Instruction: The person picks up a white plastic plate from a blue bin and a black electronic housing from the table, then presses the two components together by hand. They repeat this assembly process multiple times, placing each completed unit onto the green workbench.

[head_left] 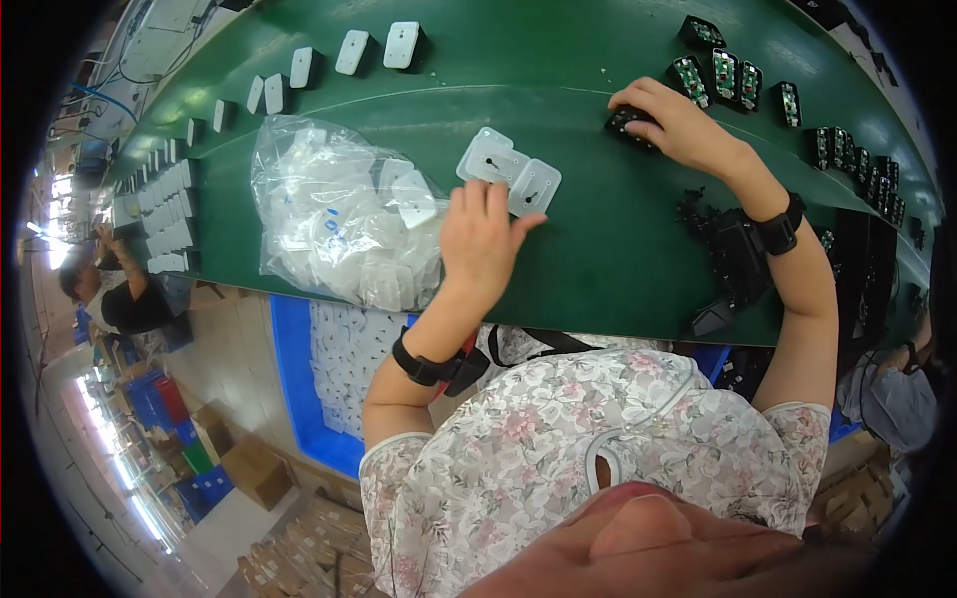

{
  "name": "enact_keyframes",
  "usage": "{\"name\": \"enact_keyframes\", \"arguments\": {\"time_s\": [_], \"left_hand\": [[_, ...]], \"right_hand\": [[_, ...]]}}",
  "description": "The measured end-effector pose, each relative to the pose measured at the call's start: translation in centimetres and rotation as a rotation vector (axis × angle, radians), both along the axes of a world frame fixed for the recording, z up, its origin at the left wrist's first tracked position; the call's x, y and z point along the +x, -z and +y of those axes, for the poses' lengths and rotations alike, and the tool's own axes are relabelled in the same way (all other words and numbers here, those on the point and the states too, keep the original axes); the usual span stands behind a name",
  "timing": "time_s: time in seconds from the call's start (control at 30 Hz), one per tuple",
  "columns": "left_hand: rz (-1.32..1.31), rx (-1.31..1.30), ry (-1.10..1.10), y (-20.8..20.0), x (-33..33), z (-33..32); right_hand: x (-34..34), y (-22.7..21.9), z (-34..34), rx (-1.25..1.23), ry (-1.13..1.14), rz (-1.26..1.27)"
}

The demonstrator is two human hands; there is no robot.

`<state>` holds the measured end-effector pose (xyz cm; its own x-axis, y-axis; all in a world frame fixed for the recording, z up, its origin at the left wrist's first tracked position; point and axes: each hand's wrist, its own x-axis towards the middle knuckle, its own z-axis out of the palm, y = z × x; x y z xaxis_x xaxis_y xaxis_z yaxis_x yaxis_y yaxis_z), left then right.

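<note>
My right hand [673, 125] is closed around a small black plastic housing [629, 124] on the green table; fingers and thumb cover part of it. Fingers stretched and thumb apart, my left hand [480, 239] lies at the near edge of a few white plastic covers [486, 159], which have small dark slots. One more white cover [538, 184] lies beside that hand's thumb. A clear plastic bag [334, 234] filled with white pieces sits just left of my left hand.
Black housings with green circuit boards [725, 75] stand at the far right. White-topped black boxes [402, 45] curve along the far left. Loose black parts [733, 249] lie near my right forearm. A blue bin [289, 369] of white pieces is below the table edge. Another person [120, 289] sits at left.
</note>
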<state>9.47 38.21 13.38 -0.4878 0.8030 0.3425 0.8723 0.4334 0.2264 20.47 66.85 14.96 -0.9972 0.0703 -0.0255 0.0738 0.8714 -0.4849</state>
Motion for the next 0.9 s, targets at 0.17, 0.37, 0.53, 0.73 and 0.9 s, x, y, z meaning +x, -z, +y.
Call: {"name": "enact_keyframes", "arguments": {"time_s": [0.17,0.37,0.53,0.73,0.9], "left_hand": [[-0.055,-0.021,0.099,1.8,2.1,0.9],[-0.323,0.082,0.248,1.8,3.7,2.0],[-0.005,-0.013,0.641,0.2,0.9,4.3],[0.082,-0.239,0.776,1.3,-0.2,5.0],[0.017,-0.158,0.730,1.2,0.1,5.4]], "right_hand": [[0.6,-1.3,-1.6,-0.158,0.116,0.342],[4.3,-0.7,-2.8,0.098,0.024,0.288],[5.7,-1.1,-4.2,0.523,0.338,0.299],[6.1,-0.2,-5.1,0.376,0.411,0.069],[5.9,1.2,-3.8,0.360,0.328,0.283]]}}
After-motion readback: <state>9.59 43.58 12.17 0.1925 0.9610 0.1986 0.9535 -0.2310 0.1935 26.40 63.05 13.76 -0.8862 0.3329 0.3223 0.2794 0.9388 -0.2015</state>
